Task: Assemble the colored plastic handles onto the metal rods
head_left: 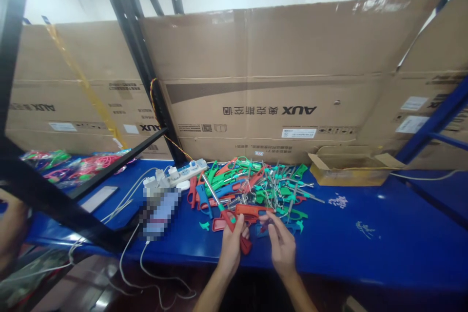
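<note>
My left hand (231, 239) is closed around a red long-nosed lighter (230, 221). Its metal tube points up and to the left, over the pile. To the right of it, my right hand (282, 246) has its fingers bent, with thumb and forefinger close together by a small dark reddish piece (265, 225) that is too blurred to name. Just beyond both hands lies a heap of lighter parts: an orange handle shell (248, 210), green handle shells (222, 183), a blue one (204, 199) and many metal tubes with teal ends (292, 196).
A cardboard box (349, 175) stands at the back right of the blue table (329, 253). Left are a power strip (188, 171), a phone (161, 217) with cables, a white phone-like slab (99, 198), bagged items (95, 165) and a black post (84, 214). Another person's arm (12, 234) shows far left.
</note>
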Tool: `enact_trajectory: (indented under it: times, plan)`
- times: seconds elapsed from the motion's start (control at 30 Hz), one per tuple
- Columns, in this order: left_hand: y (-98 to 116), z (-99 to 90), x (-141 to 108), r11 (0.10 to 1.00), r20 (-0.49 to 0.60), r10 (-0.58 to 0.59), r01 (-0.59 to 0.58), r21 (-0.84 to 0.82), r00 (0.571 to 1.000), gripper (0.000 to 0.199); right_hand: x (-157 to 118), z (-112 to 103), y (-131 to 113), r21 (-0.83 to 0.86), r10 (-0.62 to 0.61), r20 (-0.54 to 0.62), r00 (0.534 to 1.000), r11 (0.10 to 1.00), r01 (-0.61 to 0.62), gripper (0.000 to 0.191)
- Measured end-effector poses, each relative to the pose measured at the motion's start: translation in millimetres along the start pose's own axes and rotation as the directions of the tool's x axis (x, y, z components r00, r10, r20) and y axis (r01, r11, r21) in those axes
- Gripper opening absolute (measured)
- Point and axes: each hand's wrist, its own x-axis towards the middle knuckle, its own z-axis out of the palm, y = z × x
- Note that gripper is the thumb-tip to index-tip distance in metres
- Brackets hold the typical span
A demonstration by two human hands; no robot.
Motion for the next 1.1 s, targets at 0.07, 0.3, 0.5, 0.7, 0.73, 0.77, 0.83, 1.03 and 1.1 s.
enact_trajectory:
  times: [0.07,0.3,0.5,0.7,0.73,0.77,0.83,1.03,1.1]
  plan:
    - [0.1,-0.5,0.8,1.000,-0.002,-0.003,0.003,0.010,1.000,0.063,-0.8,0.6,1.9,0.015,0.020,-0.016,1.000,1.000,-0.020,0.033]
    - [-2.6,-0.9,1.6,0.999,-0.035,-0.012,0.013,0.037,0.999,0.063,0.8,2.5,-3.6,-0.044,-0.091,-0.035,0.995,0.995,0.089,0.038]
    - [-4.3,0.1,2.5,0.997,-0.051,-0.018,0.021,0.073,0.999,0.061,3.5,6.3,-7.4,-0.095,-0.113,-0.059,0.992,0.990,0.107,0.039]
    - [-3.0,0.3,2.5,0.995,-0.042,-0.026,0.030,0.097,0.999,0.062,-0.2,7.8,-4.1,-0.126,-0.074,-0.043,0.996,0.990,0.069,0.036]
    - [-2.6,0.3,2.4,0.994,-0.040,-0.029,0.034,0.108,0.999,0.062,-1.3,7.9,-2.6,-0.127,-0.064,-0.037,0.997,0.990,0.059,0.037]
    - [-2.2,0.5,2.5,0.992,-0.041,-0.035,0.040,0.118,0.999,0.062,-2.4,8.1,-1.2,-0.128,-0.050,-0.033,0.998,0.991,0.046,0.037]
    - [-1.7,1.3,3.0,0.990,-0.052,-0.045,0.051,0.128,0.998,0.061,-3.5,8.4,1.1,-0.131,-0.014,-0.017,1.000,0.991,0.012,0.037]
    - [-1.2,4.8,5.6,0.997,-0.085,-0.019,0.025,0.076,0.996,0.062,-2.3,8.2,0.1,-0.182,-0.041,0.003,0.999,0.982,0.041,0.040]
    - [-1.3,4.3,5.6,0.996,-0.073,-0.027,0.033,0.084,0.997,0.061,-3.0,7.1,-1.4,-0.210,-0.062,0.007,0.998,0.976,0.062,0.042]
